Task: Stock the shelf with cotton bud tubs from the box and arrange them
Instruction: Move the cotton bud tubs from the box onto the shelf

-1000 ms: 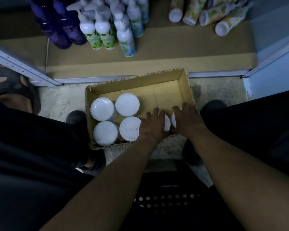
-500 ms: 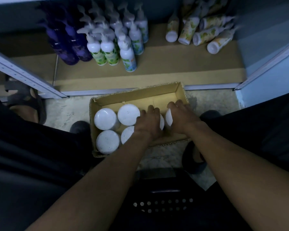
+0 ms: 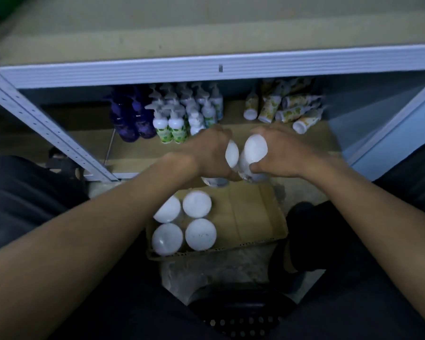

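My left hand [image 3: 206, 153] grips a white-lidded cotton bud tub [image 3: 232, 153], and my right hand [image 3: 280, 150] grips another tub [image 3: 254, 153]. Both tubs are lifted above the far end of the cardboard box [image 3: 253, 217], close together and tilted. Several more tubs [image 3: 196, 203] stand upright in the left half of the box on the floor. The right half of the box shows bare cardboard. A tan shelf board [image 3: 206, 25] with a grey metal front edge runs across the top of the view.
On the lower shelf stand purple bottles [image 3: 130, 121], white pump bottles [image 3: 177, 121] and lying yellow-patterned tubes [image 3: 285, 106]. A perforated metal upright [image 3: 47, 126] slants at the left. My dark-clothed legs flank the box; a dark stool seat [image 3: 241, 315] lies below.
Both hands have risen out of the box, each with a tub, toward the shelf. The view has tilted up, so an upper shelf board now shows.
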Tool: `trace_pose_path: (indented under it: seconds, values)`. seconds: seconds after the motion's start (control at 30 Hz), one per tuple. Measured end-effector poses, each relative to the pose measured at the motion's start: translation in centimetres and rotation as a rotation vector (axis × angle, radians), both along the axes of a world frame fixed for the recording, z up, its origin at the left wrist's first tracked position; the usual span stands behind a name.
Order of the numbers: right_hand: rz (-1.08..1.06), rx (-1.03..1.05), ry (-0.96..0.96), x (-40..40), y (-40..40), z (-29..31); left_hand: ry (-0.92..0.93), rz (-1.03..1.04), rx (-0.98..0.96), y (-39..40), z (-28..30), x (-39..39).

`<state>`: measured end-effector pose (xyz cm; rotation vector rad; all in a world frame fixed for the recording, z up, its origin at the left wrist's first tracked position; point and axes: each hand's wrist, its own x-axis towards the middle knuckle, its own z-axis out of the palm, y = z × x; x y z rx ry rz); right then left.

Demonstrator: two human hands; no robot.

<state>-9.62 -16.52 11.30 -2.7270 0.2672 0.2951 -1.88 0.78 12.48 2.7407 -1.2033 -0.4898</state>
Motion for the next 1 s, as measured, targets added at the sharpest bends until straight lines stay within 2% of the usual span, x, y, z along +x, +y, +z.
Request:
trace_pose_path:
  seconds: [0.33, 0.5, 0.73, 1.0]
  values:
    - [-0.029, -0.067, -0.249, -0.4, -2.3, 16.5, -0.203, -0.079, -0.072, -1.6, 15.6, 3.0]
    - [-0.077, -0.191, -0.250, 1.5, -3.3, 21.9, -0.265, -0.090, -0.066, -4.0, 20.9, 4.8]
    - [-0.179, -0.379, -0.150, 6.7, -5.3, 23.5, -0.294, -0.146, -0.033, -8.5, 22.7, 8.4]
    - [-0.273, -0.407, -0.081, 10.1, -6.5, 23.0, -0.231, -0.134, 0.017, -11.5, 22.2, 11.6]
